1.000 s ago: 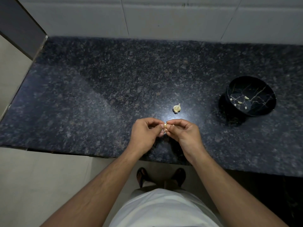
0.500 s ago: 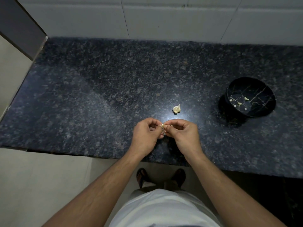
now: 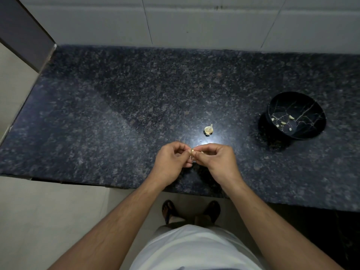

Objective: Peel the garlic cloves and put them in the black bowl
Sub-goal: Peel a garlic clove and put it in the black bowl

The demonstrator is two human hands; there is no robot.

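Observation:
Both hands meet above the front part of the dark granite counter (image 3: 116,117). My left hand (image 3: 171,162) and my right hand (image 3: 218,162) pinch one small garlic cloves piece (image 3: 192,152) between their fingertips; most of it is hidden by the fingers. A thin bit of skin hangs below it. A partial garlic bulb (image 3: 208,129) lies on the counter just beyond the hands. The black bowl (image 3: 311,131), with gold crack lines, stands at the right and holds several peeled cloves (image 3: 283,122).
A white tiled wall (image 3: 194,22) runs along the back of the counter. The counter's front edge (image 3: 78,184) lies just under my wrists, with pale floor and my sandalled feet (image 3: 191,211) below. A dark panel (image 3: 23,30) stands at the far left.
The two hands stay together on the clove, with the fingertips shifting slightly as they work at it. The bulb and the bowl have not moved.

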